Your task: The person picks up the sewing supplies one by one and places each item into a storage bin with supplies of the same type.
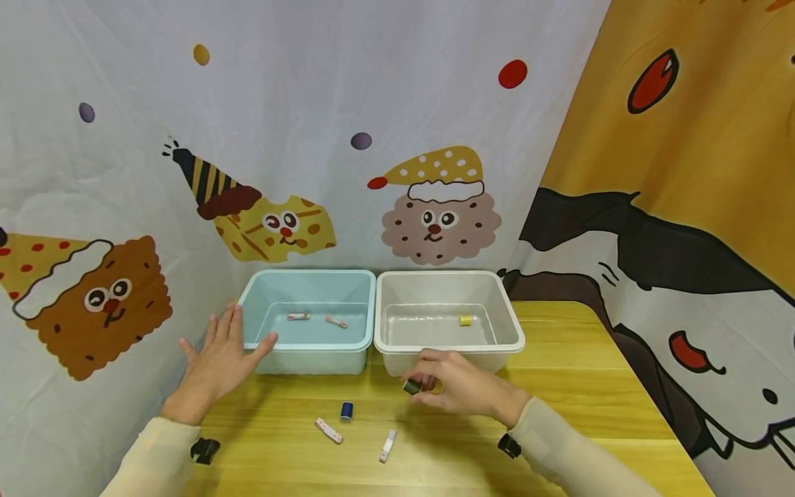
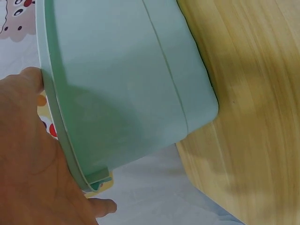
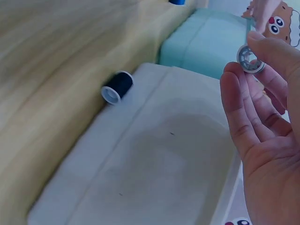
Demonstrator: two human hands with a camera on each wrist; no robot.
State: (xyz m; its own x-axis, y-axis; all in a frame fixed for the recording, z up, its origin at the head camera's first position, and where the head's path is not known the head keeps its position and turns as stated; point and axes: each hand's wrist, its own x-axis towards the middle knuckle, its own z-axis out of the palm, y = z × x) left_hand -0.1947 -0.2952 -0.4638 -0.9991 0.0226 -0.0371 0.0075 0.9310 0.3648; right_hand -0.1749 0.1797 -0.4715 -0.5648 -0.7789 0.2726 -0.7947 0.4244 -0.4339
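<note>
My right hand (image 1: 456,386) pinches a dark green thread spool (image 1: 412,386) between thumb and fingers, just in front of the white bin (image 1: 450,348). In the right wrist view the held spool (image 3: 251,59) shows its pale end. A black thread spool (image 3: 118,87) lies on the table beside that bin; my hand hides it from the head view. My left hand (image 1: 219,362), fingers spread, rests at the front left corner of the light blue bin (image 1: 307,346). Nearer me lie a blue thread spool (image 1: 346,411) and two slim, pale patterned pieces, one left (image 1: 328,430), one right (image 1: 388,446).
Inside the blue bin are two small pinkish slim pieces, one left (image 1: 298,316) and one right (image 1: 336,322). A yellow thread spool (image 1: 465,321) lies in the white bin. Both bins stand side by side on the wooden table (image 1: 577,373), against a printed curtain (image 1: 298,90).
</note>
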